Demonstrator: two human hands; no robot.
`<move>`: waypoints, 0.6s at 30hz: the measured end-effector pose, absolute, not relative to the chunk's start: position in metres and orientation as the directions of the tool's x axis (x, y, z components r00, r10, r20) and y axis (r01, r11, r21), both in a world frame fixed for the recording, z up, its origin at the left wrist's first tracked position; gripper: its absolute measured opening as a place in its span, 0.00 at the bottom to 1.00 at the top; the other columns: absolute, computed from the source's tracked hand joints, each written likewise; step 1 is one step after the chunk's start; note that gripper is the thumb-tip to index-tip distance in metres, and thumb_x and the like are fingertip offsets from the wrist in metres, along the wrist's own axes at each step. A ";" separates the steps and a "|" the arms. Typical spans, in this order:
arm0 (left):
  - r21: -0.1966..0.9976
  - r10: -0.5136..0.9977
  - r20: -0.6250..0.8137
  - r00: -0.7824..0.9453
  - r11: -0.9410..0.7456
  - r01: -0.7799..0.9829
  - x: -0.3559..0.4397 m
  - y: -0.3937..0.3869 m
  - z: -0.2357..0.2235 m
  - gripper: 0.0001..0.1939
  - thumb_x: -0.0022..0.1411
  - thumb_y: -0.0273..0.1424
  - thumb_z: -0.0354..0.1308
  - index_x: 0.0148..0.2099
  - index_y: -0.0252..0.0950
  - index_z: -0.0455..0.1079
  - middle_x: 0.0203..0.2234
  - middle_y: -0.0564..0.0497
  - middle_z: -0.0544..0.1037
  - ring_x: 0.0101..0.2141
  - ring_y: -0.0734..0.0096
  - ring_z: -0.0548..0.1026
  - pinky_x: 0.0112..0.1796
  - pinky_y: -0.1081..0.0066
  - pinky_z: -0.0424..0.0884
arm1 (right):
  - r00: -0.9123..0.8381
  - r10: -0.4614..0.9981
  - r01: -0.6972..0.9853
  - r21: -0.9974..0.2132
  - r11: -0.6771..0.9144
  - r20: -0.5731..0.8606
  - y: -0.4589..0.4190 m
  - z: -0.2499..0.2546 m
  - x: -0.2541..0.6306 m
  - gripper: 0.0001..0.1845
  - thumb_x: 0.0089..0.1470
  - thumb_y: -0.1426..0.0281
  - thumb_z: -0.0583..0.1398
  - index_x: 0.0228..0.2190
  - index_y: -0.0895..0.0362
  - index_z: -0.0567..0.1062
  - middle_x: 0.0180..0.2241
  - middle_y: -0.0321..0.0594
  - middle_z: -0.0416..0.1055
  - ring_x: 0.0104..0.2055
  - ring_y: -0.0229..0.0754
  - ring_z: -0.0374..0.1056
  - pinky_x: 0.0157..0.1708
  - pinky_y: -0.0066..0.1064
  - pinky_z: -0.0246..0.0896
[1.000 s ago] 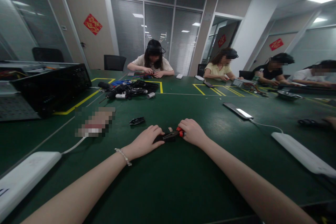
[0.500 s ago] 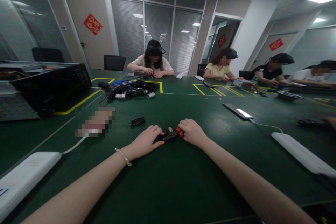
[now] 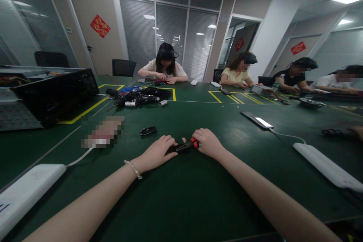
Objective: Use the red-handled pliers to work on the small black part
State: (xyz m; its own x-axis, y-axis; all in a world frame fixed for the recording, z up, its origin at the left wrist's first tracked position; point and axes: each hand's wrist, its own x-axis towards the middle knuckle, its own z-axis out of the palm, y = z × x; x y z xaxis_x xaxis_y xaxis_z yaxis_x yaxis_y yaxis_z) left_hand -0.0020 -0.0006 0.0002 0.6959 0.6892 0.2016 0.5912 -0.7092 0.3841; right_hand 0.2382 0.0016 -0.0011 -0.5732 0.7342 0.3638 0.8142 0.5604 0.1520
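My right hand (image 3: 208, 143) is closed around the red handles of a pair of pliers (image 3: 184, 146). Their dark jaws point left, toward my left hand (image 3: 157, 152). The fingers and thumb of that hand pinch a small black part (image 3: 171, 149), whose shape is mostly hidden; the jaws meet it or lie right against it. A small pale scrap (image 3: 183, 140) lies just beyond the pliers. Farther off to the left, a black plastic piece (image 3: 148, 131) rests on the green table (image 3: 181, 196).
At left stand a black computer case (image 3: 56, 96), a blurred-out phone (image 3: 104, 130) and a white power bank (image 3: 34, 185). Cables and tools (image 3: 138, 96) are heaped beyond. On the right lie a phone (image 3: 256, 120) and another power bank (image 3: 326, 164). Several people sit around the table.
My hands and the pliers stay almost exactly where they were. Across the table, the co-workers' arms shift only slightly.
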 end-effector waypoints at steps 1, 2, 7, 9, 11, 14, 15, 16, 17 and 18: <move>0.381 0.686 0.206 0.698 -0.713 0.588 -0.002 0.000 0.000 0.10 0.58 0.35 0.52 0.41 0.38 0.61 0.38 0.51 0.65 0.38 0.66 0.65 0.37 0.68 0.63 | -0.577 0.733 0.812 0.156 0.562 0.361 0.002 -0.001 0.238 0.10 0.40 0.78 0.55 0.30 0.59 0.68 0.32 0.40 0.66 0.34 0.39 0.58 0.34 0.29 0.50; 0.378 0.682 0.211 0.700 -0.718 0.585 -0.002 0.000 -0.001 0.10 0.58 0.35 0.52 0.41 0.38 0.61 0.38 0.51 0.65 0.38 0.66 0.65 0.37 0.68 0.63 | -0.580 0.732 0.810 0.161 0.563 0.358 0.002 -0.001 0.238 0.10 0.40 0.77 0.55 0.30 0.59 0.68 0.32 0.40 0.66 0.33 0.40 0.58 0.34 0.30 0.50; 0.367 0.678 0.213 0.703 -0.723 0.586 -0.001 0.000 -0.001 0.09 0.58 0.35 0.51 0.41 0.38 0.61 0.37 0.50 0.65 0.38 0.66 0.65 0.37 0.68 0.63 | -0.575 0.736 0.815 0.169 0.555 0.357 0.004 -0.003 0.239 0.10 0.40 0.77 0.56 0.31 0.59 0.68 0.32 0.40 0.66 0.33 0.40 0.58 0.34 0.30 0.50; 0.368 0.681 0.208 0.702 -0.720 0.589 -0.001 0.000 0.000 0.09 0.58 0.35 0.51 0.41 0.38 0.61 0.37 0.50 0.65 0.38 0.66 0.65 0.37 0.68 0.63 | -0.567 0.741 0.820 0.163 0.548 0.360 0.004 -0.004 0.239 0.10 0.40 0.77 0.56 0.31 0.59 0.68 0.32 0.40 0.66 0.34 0.39 0.58 0.34 0.30 0.50; 0.370 0.683 0.207 0.701 -0.718 0.590 -0.001 -0.001 0.001 0.09 0.58 0.35 0.51 0.41 0.38 0.61 0.38 0.50 0.65 0.38 0.66 0.65 0.37 0.68 0.63 | -0.561 0.744 0.824 0.158 0.545 0.362 0.004 -0.004 0.239 0.10 0.41 0.77 0.56 0.31 0.58 0.68 0.32 0.40 0.66 0.34 0.39 0.58 0.34 0.30 0.50; 0.372 0.685 0.209 0.698 -0.715 0.591 -0.001 -0.002 0.001 0.09 0.58 0.35 0.52 0.41 0.38 0.61 0.38 0.50 0.66 0.38 0.66 0.65 0.37 0.68 0.63 | -0.561 0.743 0.823 0.152 0.547 0.365 0.002 -0.002 0.238 0.10 0.41 0.78 0.56 0.30 0.59 0.68 0.31 0.40 0.66 0.34 0.39 0.58 0.35 0.30 0.51; 0.372 0.684 0.211 0.698 -0.716 0.590 -0.001 -0.002 0.001 0.09 0.58 0.35 0.52 0.41 0.38 0.61 0.38 0.50 0.66 0.38 0.66 0.65 0.37 0.68 0.63 | -0.565 0.741 0.820 0.151 0.552 0.364 0.002 -0.002 0.238 0.10 0.41 0.78 0.56 0.30 0.59 0.68 0.32 0.40 0.66 0.34 0.39 0.59 0.35 0.30 0.51; 0.372 0.683 0.212 0.699 -0.718 0.588 -0.001 -0.001 0.001 0.09 0.58 0.35 0.52 0.41 0.38 0.61 0.38 0.51 0.66 0.38 0.66 0.65 0.37 0.68 0.63 | -0.569 0.738 0.817 0.150 0.557 0.363 0.001 -0.001 0.238 0.10 0.41 0.77 0.56 0.30 0.59 0.68 0.32 0.40 0.66 0.34 0.40 0.59 0.35 0.30 0.51; 0.373 0.683 0.212 0.699 -0.718 0.588 -0.001 -0.001 0.001 0.09 0.58 0.35 0.52 0.41 0.38 0.61 0.38 0.51 0.66 0.38 0.66 0.65 0.37 0.68 0.63 | -0.574 0.735 0.814 0.150 0.561 0.362 0.001 -0.001 0.238 0.10 0.41 0.77 0.56 0.30 0.59 0.68 0.32 0.41 0.66 0.34 0.40 0.59 0.35 0.30 0.51; 0.375 0.683 0.212 0.699 -0.717 0.587 -0.001 -0.001 0.001 0.09 0.58 0.35 0.52 0.41 0.38 0.61 0.38 0.51 0.66 0.37 0.66 0.65 0.36 0.68 0.63 | -0.578 0.732 0.811 0.151 0.566 0.360 0.001 -0.001 0.239 0.10 0.41 0.77 0.56 0.31 0.59 0.68 0.32 0.40 0.66 0.34 0.40 0.59 0.35 0.30 0.51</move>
State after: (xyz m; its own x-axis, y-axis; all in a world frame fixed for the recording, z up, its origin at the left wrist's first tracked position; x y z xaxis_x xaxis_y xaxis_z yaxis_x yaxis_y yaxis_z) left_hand -0.0012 -0.0010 0.0013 0.6985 0.6834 0.2124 0.5874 -0.7171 0.3752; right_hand 0.2385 0.0012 -0.0011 -0.5778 0.7325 0.3601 0.8108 0.5656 0.1506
